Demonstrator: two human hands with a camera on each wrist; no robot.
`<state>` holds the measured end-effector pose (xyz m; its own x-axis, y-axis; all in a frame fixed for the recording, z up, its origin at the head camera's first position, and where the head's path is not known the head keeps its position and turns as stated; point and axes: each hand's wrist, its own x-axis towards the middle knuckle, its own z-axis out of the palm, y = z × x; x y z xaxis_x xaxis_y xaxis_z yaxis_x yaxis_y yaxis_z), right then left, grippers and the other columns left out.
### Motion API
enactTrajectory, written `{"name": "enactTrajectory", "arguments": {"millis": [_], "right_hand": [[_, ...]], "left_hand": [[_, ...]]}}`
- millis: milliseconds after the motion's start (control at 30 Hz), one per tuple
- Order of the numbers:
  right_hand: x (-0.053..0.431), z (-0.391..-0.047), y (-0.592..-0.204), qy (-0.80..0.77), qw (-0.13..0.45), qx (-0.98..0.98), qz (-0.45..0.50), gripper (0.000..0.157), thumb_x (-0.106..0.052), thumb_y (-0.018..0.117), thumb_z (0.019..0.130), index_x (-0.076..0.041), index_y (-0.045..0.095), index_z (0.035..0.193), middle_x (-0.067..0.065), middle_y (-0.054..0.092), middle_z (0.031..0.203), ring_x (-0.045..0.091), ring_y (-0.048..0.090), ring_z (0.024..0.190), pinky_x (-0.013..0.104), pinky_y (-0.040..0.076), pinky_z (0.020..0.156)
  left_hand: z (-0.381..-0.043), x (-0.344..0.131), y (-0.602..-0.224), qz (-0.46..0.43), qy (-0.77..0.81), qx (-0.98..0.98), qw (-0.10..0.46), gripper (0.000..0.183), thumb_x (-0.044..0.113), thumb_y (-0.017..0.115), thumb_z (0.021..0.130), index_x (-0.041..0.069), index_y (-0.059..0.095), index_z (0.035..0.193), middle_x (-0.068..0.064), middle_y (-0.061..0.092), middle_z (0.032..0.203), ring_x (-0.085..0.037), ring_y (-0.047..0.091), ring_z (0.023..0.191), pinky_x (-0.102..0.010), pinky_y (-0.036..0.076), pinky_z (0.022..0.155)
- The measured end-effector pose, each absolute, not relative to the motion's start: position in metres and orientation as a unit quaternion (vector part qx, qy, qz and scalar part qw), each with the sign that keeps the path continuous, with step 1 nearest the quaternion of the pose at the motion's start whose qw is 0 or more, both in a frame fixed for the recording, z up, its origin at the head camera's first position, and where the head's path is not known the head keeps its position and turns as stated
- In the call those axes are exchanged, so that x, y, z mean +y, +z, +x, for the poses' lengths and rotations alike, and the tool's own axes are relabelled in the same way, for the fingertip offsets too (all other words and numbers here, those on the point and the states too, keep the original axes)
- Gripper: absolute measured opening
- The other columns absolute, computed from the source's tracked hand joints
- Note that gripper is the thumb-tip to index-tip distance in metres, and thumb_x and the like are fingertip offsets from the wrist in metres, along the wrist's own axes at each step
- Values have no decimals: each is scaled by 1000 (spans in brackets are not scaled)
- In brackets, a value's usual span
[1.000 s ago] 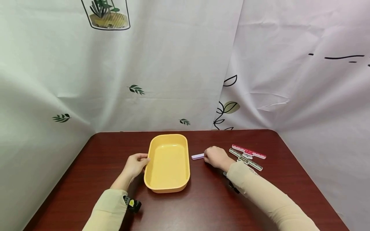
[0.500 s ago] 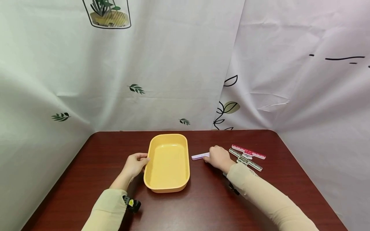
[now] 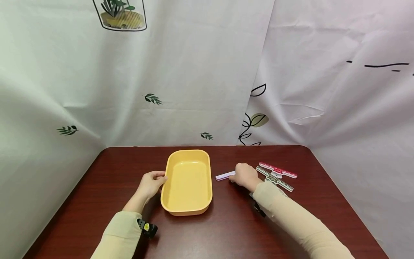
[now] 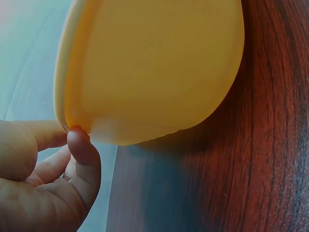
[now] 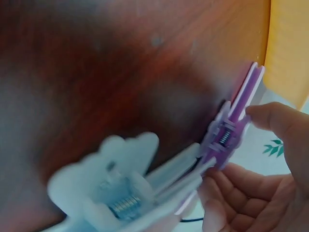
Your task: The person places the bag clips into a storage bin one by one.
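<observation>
On the table's left side, my left hand [image 3: 151,185] pinches the left rim of a yellow plastic tray [image 3: 187,189] between thumb and fingers. The left wrist view shows the thumb and index finger meeting at the tray's edge [image 4: 67,87]. To the right of the tray, my right hand [image 3: 245,176] holds a purple ruler clip [image 3: 225,175], whose left end sticks out. In the right wrist view, thumb and fingers are on either side of the purple clip's spring part [image 5: 224,137]. Beside it is a pale clip [image 5: 120,193] with a cloud-shaped handle.
Behind my right hand lie a red ruler clip [image 3: 278,170] and a dark green-scaled one [image 3: 275,178], close together. Another pale clip is partly covered by the right sleeve [image 3: 281,201]. A white printed cloth [image 3: 194,72] hangs behind the table [image 3: 207,237].
My right hand has shifted slightly and more of the purple clip shows. The clip's left end has moved a little to the right. My left hand and the tray stay in place.
</observation>
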<state>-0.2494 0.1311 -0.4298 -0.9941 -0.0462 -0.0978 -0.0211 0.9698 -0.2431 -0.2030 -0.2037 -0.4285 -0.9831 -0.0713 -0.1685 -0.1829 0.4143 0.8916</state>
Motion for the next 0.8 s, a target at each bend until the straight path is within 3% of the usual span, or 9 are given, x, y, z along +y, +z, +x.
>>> {"name": "enactTrajectory", "arguments": {"millis": [267, 433, 800], "right_hand": [[132, -250, -431, -126, 62, 990, -11, 30, -39, 69, 73, -14, 59, 58, 4, 57, 62, 21, 53, 56, 32, 38, 42], [134, -252, -432, -136, 35, 990, -17, 31, -39, 71, 71, -13, 58, 61, 4, 58, 67, 20, 52, 59, 32, 39, 44], [138, -254, -431, -232, 14, 971, -54, 29, -24, 75, 73, -4, 60, 87, 4, 60, 73, 16, 52, 63, 27, 43, 56]], "left_hand": [[-204, -205, -429, -76, 534, 840, 54, 38, 12, 54, 94, -5, 52, 128, -20, 63, 106, -12, 59, 72, -31, 55, 58], [-204, -205, -428, -75, 534, 841, 52, 38, 12, 54, 94, -6, 53, 127, -19, 64, 105, -11, 60, 71, -30, 55, 58], [-203, -204, -429, -74, 537, 839, 51, 38, 13, 55, 94, -6, 53, 127, -19, 63, 104, -11, 59, 70, -29, 54, 56]]}}
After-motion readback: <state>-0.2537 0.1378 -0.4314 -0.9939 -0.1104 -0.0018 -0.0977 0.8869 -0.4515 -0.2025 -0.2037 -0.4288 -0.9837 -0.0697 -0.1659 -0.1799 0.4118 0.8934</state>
